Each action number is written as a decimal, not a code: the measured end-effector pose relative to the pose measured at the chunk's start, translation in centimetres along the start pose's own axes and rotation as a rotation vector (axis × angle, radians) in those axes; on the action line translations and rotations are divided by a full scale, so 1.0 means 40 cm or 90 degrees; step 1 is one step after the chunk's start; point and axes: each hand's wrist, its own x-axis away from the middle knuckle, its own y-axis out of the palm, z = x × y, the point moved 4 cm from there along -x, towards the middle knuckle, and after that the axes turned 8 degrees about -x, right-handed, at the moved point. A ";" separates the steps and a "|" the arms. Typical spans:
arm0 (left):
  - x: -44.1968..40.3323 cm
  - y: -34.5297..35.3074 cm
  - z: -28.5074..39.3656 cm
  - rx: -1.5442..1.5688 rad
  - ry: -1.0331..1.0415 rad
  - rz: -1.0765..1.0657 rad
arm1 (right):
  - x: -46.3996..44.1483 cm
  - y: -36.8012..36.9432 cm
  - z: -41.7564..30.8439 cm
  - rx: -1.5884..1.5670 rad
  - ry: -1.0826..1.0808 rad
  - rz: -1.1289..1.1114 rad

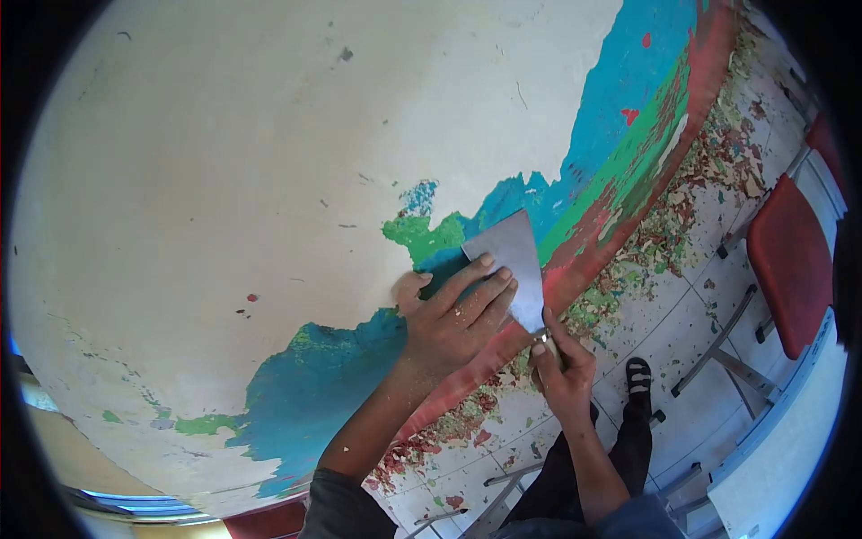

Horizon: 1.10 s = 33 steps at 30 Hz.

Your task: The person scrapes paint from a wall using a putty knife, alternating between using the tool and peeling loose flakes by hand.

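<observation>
A wide metal scraper [510,260] lies against a large surface where blue paint [310,377], green paint [426,235] and bare whitish areas [269,162] meet. Its handle [549,349] points down toward the red-painted edge. My right hand [566,368] is wrapped round that handle. My left hand [458,314] rests over the blade, several fingertips pressing on the metal and the thumb apart on the surface. Beneath the left palm the paint is hidden.
Paint flakes [628,269] are heaped on the tiled floor [664,341] along the red edge [575,278]. A red chair [790,265] with metal legs stands at the right, near a pale tabletop [781,449]. A sandalled foot [638,377] shows below.
</observation>
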 end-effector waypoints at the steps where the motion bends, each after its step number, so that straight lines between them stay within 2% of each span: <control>1: -0.006 -0.001 -0.004 -0.002 0.002 0.011 | -0.005 0.003 -0.012 0.017 -0.014 0.001; 5: -0.012 -0.009 0.002 0.019 -0.037 0.006 | -0.022 0.019 -0.052 -0.024 0.002 -0.003; 7: 0.005 0.006 0.013 0.038 -0.021 -0.037 | 0.003 -0.003 -0.011 -0.015 0.012 0.010; 10: -0.001 0.015 0.012 0.017 -0.005 0.003 | -0.010 -0.026 -0.016 0.013 0.016 0.006; 14: 0.032 0.031 0.035 0.023 -0.026 -0.028 | 0.003 -0.041 0.032 -0.020 0.011 0.010; 17: 0.010 0.007 0.004 -0.017 -0.019 0.073 | -0.024 -0.007 0.001 0.024 -0.035 -0.023; 20: -0.003 -0.010 -0.002 -0.020 -0.037 0.067 | -0.039 0.003 -0.012 0.064 -0.045 -0.032; 22: 0.039 0.010 0.024 0.027 -0.023 -0.059 | -0.010 -0.021 0.026 0.050 -0.034 -0.026; 24: 0.043 0.007 0.021 0.002 -0.034 -0.009 | -0.005 -0.035 0.042 0.062 -0.032 -0.013; 25: 0.035 0.002 0.015 -0.009 -0.053 0.017 | -0.026 -0.018 -0.011 0.139 -0.099 -0.040; 27: 0.011 -0.015 -0.002 -0.035 -0.095 0.060 | -0.044 -0.011 -0.030 0.134 -0.105 -0.057; 29: 0.042 0.006 0.022 -0.020 -0.081 0.032 | -0.028 -0.025 -0.007 0.131 -0.091 -0.050; 31: 0.038 0.003 0.020 -0.014 -0.078 0.025 | -0.028 -0.016 -0.020 0.137 -0.133 -0.059; 33: 0.008 -0.026 -0.005 -0.030 -0.110 0.062 | -0.039 0.012 -0.070 0.175 -0.148 -0.078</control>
